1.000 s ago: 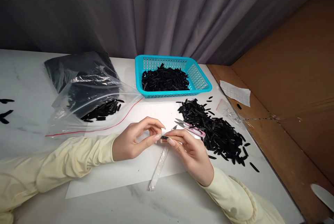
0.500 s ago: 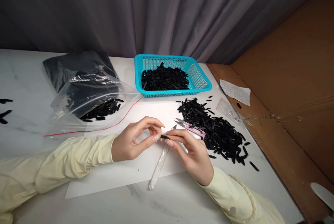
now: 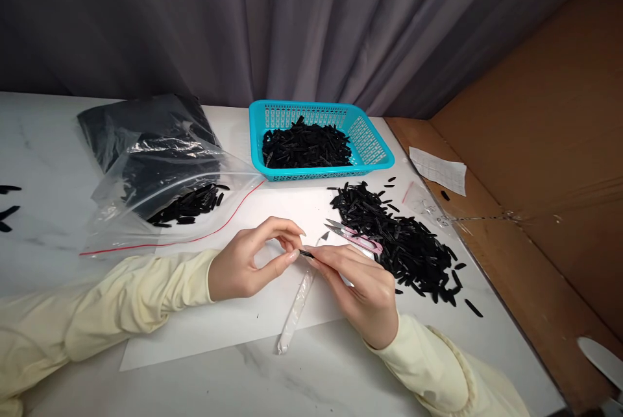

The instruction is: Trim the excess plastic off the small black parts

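Between my fingertips is a small, thin black strip (image 3: 306, 253), partly covered by the fingers. My left hand (image 3: 256, 258) pinches its left end with thumb and forefinger. The right end is gripped by my right hand (image 3: 360, 287), thumb against the fingers. Below them a slim tool with a white, plastic-wrapped handle (image 3: 295, 313) and a pointed dark tip lies on a white paper sheet (image 3: 204, 323). Pink thread snips (image 3: 357, 238) rest open-bladed just beyond my right hand, against a heap of similar black strips (image 3: 413, 248).
A turquoise basket (image 3: 321, 174) holding many black strips stands at the back. On the left lies a clear zip bag (image 3: 131, 229) with more strips near a black package (image 3: 146, 122). A paper slip (image 3: 438, 170) lies by the cardboard wall (image 3: 545, 112) at right.
My right hand has turned slightly, its fingers drawn closer together over the strip. My left hand keeps nearly the same pinch. The view has shifted a little.
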Demonstrator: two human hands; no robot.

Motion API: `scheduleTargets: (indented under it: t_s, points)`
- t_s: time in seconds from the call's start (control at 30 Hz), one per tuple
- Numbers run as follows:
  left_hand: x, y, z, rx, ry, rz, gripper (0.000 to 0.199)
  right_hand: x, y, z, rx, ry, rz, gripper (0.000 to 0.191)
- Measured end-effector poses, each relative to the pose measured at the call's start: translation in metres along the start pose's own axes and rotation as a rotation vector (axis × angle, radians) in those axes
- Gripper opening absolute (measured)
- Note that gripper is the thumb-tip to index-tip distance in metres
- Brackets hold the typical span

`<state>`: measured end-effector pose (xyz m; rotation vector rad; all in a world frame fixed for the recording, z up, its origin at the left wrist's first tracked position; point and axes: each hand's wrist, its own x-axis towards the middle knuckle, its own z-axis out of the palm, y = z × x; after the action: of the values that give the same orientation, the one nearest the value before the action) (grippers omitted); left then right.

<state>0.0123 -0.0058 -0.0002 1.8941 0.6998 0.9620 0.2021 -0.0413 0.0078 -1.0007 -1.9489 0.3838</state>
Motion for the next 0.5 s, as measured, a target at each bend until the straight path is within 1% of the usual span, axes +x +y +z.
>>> scheduleTargets:
  t_s: [0.1, 0.2, 0.37, 0.5]
  points:
    - [-0.0005, 0.0009, 0.0002, 0.025, -0.020, -0.032, 0.026, -0.0018, 0.0009, 0.0006, 0.008, 0.010, -0.050, 0.024]
    - [0.0002, 0.0019, 0.0005, 0.055, -0.026, -0.032, 0.025, -0.0027, 0.0014, 0.0010, 0.009, 0.011, -0.076, 0.024]
    - [0.0010, 0.0026, 0.0010, 0.084, -0.022, -0.016, 0.026, -0.0023, -0.0008, 0.0007, -0.018, 0.029, -0.015, 0.021]
    - [0.0000, 0.0039, 0.0005, 0.094, -0.019, -0.004, 0.027, -0.0011, -0.0019, 0.0000, -0.010, 0.026, -0.004, 0.022]
